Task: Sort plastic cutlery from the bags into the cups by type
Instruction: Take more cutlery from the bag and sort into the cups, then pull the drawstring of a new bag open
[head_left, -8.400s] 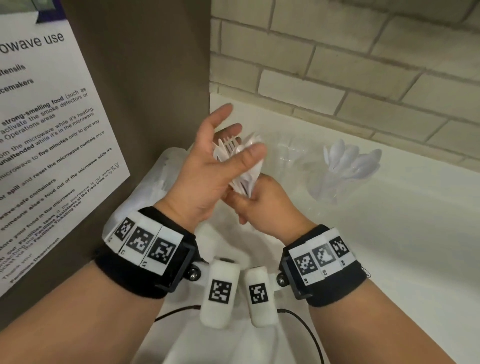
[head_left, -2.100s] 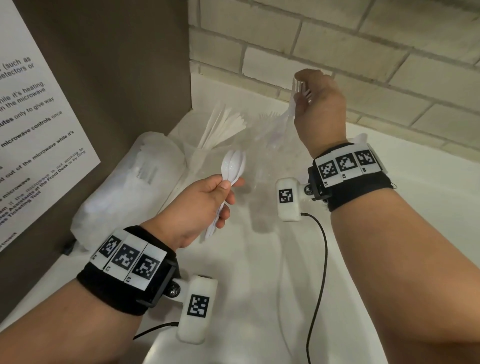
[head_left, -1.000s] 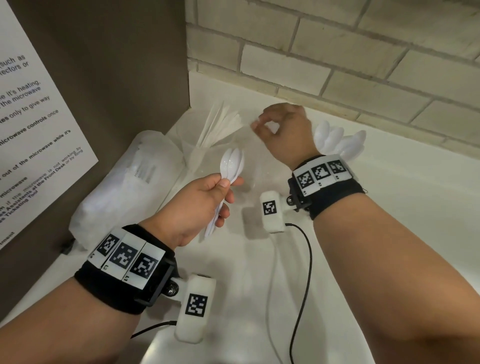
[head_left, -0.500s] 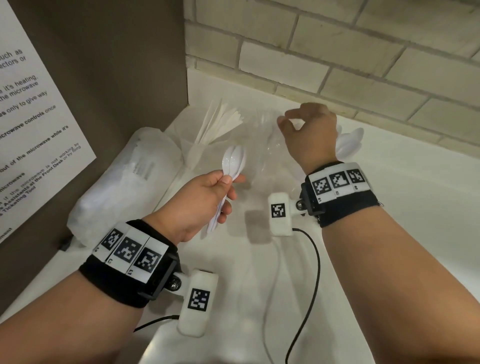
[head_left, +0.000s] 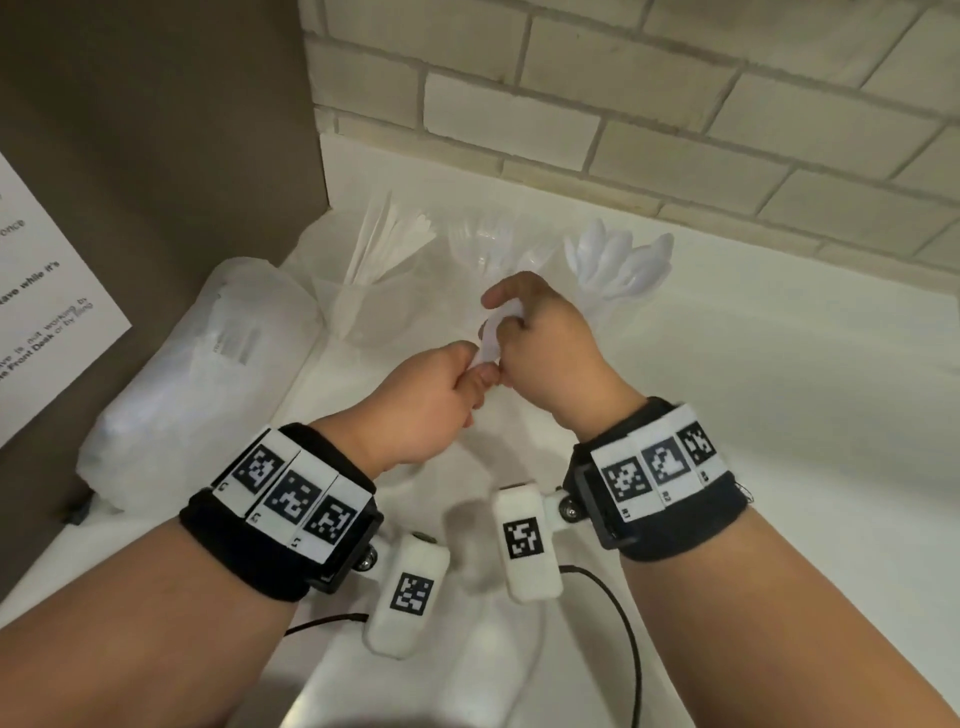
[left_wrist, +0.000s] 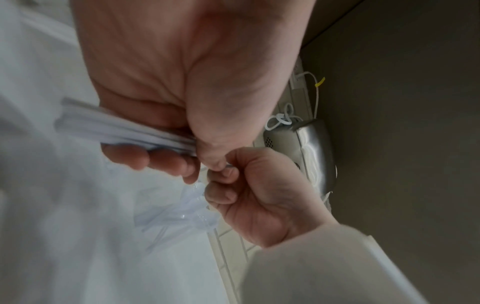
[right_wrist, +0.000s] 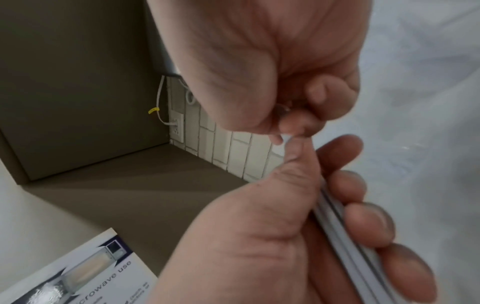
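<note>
Item: white plastic spoons (head_left: 491, 343), small bunch, mid-surface, near three cups.
Left hand (head_left: 426, 405) – fingers curled round handles.
Right hand (head_left: 545, 343) – pinching bowl end of same bunch.
Spoon cup (head_left: 618, 265) far right; fork cup (head_left: 488, 249) centre; knife cup (head_left: 374, 260) left.
Handling, judged: very light, stiff but snappable, slick – take by handles, bunched.
Bag (head_left: 197, 384) lying left.

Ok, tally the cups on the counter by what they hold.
Knife cup: 1
Fork cup: 1
Spoon cup: 1
Total: 3
</note>
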